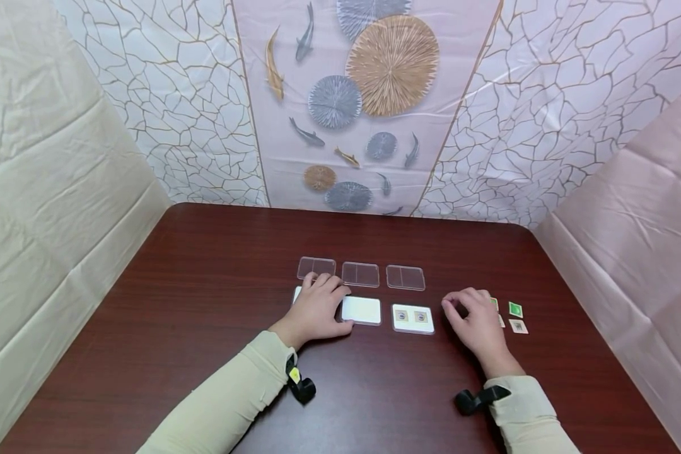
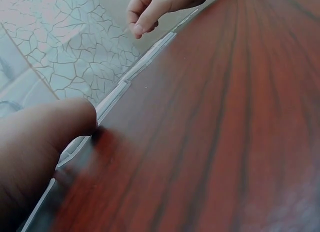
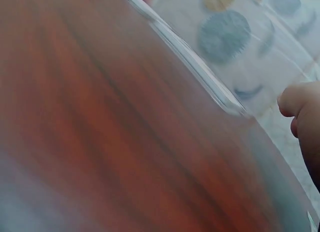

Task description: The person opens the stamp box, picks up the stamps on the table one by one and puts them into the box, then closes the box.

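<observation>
Cloth-walled space, can't tell if home or lab. Dark wood-look table (image 1: 147,328), patterned cloth (image 1: 204,101) behind it with printed fish (image 1: 274,66) and round motifs (image 1: 393,65), cream cloth (image 1: 40,208) left of the table, pinkish cloth (image 1: 630,252) right of it.

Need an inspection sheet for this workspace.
Surface: dark reddish wood-grain table.
Job's things: three clear rectangular plastic pieces, behind three white rectangular cases; rightmost case bears two small tan square tiles; small square green cards and beige cards beside the right hand.
Clutter: nothing seen.
Hands: left hand covers most of the leftmost case; right hand curled, grip unclear.
Cables: nothing seen.
Surroundings: white crackle-print drapes behind, plain pale side drapes.
</observation>
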`<state>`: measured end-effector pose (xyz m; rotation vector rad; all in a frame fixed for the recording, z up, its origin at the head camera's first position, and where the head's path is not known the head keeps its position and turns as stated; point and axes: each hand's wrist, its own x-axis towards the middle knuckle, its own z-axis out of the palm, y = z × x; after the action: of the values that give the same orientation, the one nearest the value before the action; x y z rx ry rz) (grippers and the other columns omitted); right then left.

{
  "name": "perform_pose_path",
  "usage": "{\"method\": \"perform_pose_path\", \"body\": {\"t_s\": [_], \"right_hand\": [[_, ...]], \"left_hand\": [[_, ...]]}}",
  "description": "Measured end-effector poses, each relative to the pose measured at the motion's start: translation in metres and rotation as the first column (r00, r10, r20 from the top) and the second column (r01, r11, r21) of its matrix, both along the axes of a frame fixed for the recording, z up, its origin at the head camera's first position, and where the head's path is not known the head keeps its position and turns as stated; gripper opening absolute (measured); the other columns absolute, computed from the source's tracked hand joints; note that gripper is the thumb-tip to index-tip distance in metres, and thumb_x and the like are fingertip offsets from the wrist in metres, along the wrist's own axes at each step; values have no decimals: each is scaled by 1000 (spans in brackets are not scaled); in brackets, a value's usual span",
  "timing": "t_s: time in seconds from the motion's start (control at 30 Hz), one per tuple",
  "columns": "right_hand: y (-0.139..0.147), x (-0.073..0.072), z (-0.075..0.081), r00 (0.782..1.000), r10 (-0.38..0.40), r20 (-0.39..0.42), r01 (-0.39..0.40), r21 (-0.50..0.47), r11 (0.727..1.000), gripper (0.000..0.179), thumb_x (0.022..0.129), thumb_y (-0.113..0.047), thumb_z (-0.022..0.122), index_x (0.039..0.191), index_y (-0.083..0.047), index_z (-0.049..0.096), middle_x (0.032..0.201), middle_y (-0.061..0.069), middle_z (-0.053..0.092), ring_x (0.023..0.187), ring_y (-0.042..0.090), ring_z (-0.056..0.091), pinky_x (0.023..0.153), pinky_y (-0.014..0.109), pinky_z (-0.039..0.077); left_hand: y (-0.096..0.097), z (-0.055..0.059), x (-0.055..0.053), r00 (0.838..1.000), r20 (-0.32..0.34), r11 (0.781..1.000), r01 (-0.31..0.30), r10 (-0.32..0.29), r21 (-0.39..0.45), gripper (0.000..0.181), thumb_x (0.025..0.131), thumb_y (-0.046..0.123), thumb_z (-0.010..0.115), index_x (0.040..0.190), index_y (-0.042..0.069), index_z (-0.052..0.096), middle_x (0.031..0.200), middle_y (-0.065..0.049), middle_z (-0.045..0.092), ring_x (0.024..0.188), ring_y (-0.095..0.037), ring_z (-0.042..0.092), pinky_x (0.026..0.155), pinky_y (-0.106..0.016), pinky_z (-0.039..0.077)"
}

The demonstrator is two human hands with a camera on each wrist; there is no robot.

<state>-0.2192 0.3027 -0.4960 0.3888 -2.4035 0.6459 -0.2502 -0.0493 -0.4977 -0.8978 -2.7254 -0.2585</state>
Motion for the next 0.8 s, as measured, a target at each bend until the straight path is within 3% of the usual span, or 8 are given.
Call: {"method": "perform_pose_path", "body": {"t_s": [0.17,0.37,0.5,0.8], "right_hand": [[31,-2,4,986,-160,46,157,65,985,10,89,-14,69,96,-7,72,99,17,66,99,45,50,86,59,34],[59,2,7,905,-351,239,328,131,936,25,96,-21,61,113,-4,69,120,27,59,116,53,40,98,67,25],[63,3,7,879,-384,284,348,168,922,31,97,-23,61,117,-2,69,123,28,59,117,54,39,96,67,25],[60,3,8,864,-392,317,350,184,919,29,96,-22,62,113,-2,71,121,28,59,115,53,41,94,67,26]], "left_hand": [[0,0,-1,1000,3,1000,5,-5,-5,60,78,60,65,122,21,68,123,2,60,129,-24,46,113,-56,22],[-1,1,-1,1000,23,1000,11,-11,-7,58,79,59,64,123,21,68,124,1,60,138,-27,41,117,-58,16],[-1,0,-1,1000,16,1000,20,-20,16,58,78,58,65,122,20,68,122,1,61,136,-27,43,116,-60,16],[-1,1,0,999,31,1000,9,-9,1,59,79,59,65,124,20,68,125,1,60,134,-24,43,116,-59,16]]}}
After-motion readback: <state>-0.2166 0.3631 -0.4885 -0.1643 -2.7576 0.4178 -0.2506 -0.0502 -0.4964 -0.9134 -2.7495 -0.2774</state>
